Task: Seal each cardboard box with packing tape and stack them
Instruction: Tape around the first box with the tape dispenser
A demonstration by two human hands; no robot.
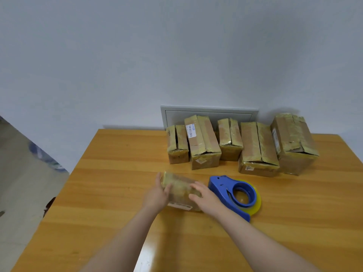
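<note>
Our left hand (157, 195) lies against the left end of the small box (181, 190), thumb up along its far corner and fingers laid fairly straight over the top. Our right hand (204, 195) rests flat on the right part of the top with fingers spread. Neither hand is curled round the box, as far as the blur lets us tell; both press on it and do not grip it. The box sits about the middle of the worktop (110, 193), turned slightly askew to its edges.

The tape dispenser (234, 193), blue with a yellow roll, lies on its side just to the right of the box, close against our right wrist. Along the far edge, towards the far right corner, five more boxes (203, 142) stand in a row, all wrapped in old yellowish tape, in front of a grey wall panel (208, 112).

We judge that we are steadying the small box before taping it. Several things could go wrong from here:

- Flat palms on a glossy, already taped skin give little hold, so the box may skate or turn.
- Reaching for the dispenser frees only one hand to pin the box, and pulling tape could drag it along.
- Our right forearm is near enough to knock the dispenser towards the right edge.
- Fresh tape may bond poorly to the wrinkled old layer.
- The box at the far right has torn, lifted flaps (296, 146), so a stack built on it could lean.
</note>
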